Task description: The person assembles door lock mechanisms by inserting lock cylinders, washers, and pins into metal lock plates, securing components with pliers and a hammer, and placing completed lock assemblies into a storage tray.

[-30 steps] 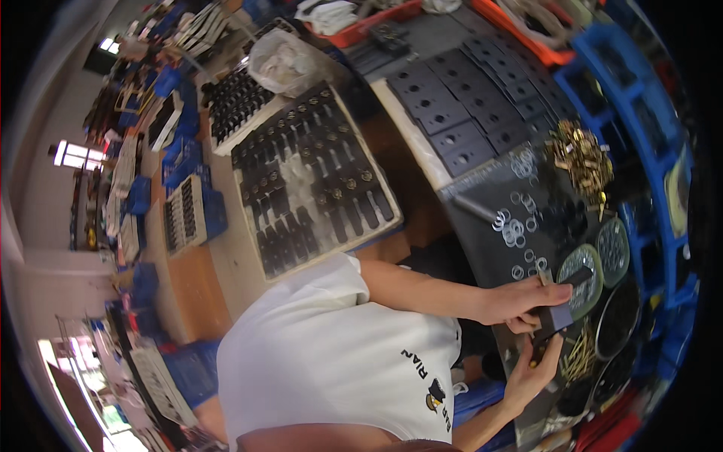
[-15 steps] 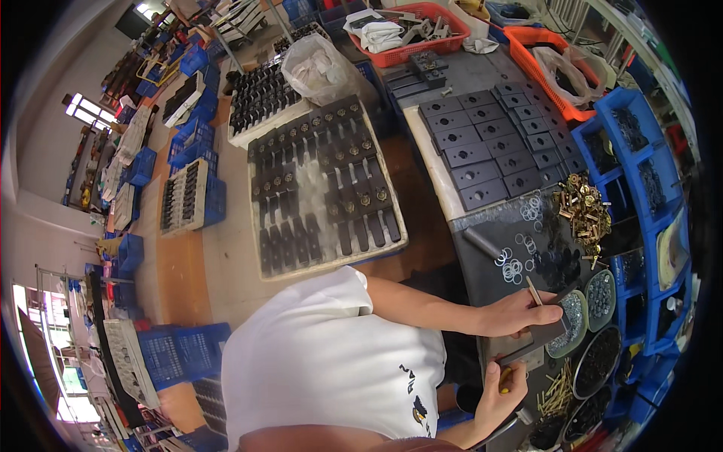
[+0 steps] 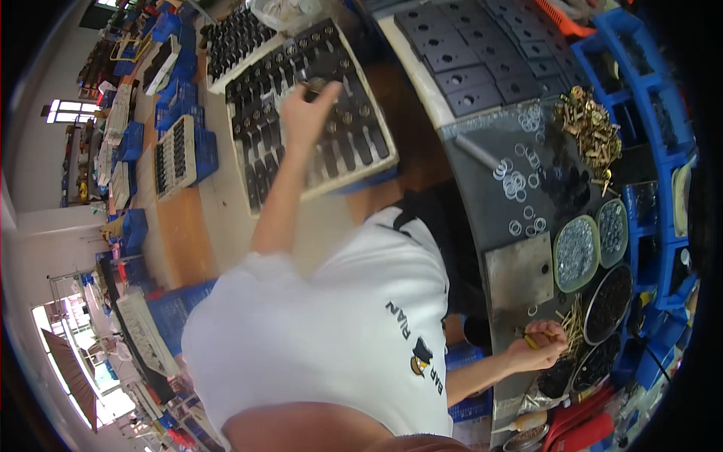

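Worker at an assembly bench, seen from above. The left hand [image 3: 307,105] is reaching into the upper centre of the frame, over a shallow tray [image 3: 380,154] filled with rows of black flat parts [image 3: 331,158]; its fingers are pinching together on a small dark part [image 3: 316,84] just above the rows. The right hand [image 3: 536,348] is resting at the lower right, its fingers curling closed around a small yellow-tipped piece [image 3: 532,341], beside a scatter of brass pins [image 3: 576,331]. Just above that hand a grey metal plate [image 3: 520,275] is lying flat on the dark bench top [image 3: 482,203]. To the right of the plate, oval dishes [image 3: 577,253] of small silver hardware are standing side by side, with darker round dishes [image 3: 608,303] below them. Loose silver rings [image 3: 514,183] are lying scattered above the plate, a heap of brass fittings [image 3: 589,132] is sitting at the upper right, and black square plates with holes [image 3: 463,60] are lining the top edge.
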`<state>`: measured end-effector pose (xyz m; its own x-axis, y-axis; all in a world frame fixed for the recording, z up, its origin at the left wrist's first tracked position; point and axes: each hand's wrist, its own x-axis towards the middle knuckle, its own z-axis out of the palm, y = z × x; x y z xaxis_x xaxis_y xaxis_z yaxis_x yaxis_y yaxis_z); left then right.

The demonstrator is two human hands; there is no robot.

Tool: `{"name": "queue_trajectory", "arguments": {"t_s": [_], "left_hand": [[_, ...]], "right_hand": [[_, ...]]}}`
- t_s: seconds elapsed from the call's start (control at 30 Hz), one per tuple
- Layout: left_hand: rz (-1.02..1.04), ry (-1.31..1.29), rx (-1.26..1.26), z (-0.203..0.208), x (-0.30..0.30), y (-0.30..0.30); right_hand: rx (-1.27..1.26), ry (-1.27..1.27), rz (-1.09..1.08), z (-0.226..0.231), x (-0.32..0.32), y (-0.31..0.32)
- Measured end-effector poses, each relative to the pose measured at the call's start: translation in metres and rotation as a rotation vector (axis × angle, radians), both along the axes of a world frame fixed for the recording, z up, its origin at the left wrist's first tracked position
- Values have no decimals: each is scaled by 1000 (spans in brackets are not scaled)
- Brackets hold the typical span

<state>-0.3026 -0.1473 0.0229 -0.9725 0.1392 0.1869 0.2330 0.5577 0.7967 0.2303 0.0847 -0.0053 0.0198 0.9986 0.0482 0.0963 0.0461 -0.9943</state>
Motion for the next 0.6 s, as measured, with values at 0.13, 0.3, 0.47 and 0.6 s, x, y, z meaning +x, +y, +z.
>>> {"name": "queue_trajectory", "arguments": {"t_s": [0.13, 0.3, 0.47, 0.6], "left_hand": [[415, -33, -165, -93, -33, -98], [644, -328, -41, -147, 6, -129], [528, -388, 7, -172, 12, -117], [463, -425, 245, -183, -7, -124]], "right_hand": [[13, 414, 90, -10, 0, 5], [92, 186, -47, 1, -28, -2], [102, 32, -135, 15, -48, -4], [93, 40, -107, 10, -42, 1]]}}
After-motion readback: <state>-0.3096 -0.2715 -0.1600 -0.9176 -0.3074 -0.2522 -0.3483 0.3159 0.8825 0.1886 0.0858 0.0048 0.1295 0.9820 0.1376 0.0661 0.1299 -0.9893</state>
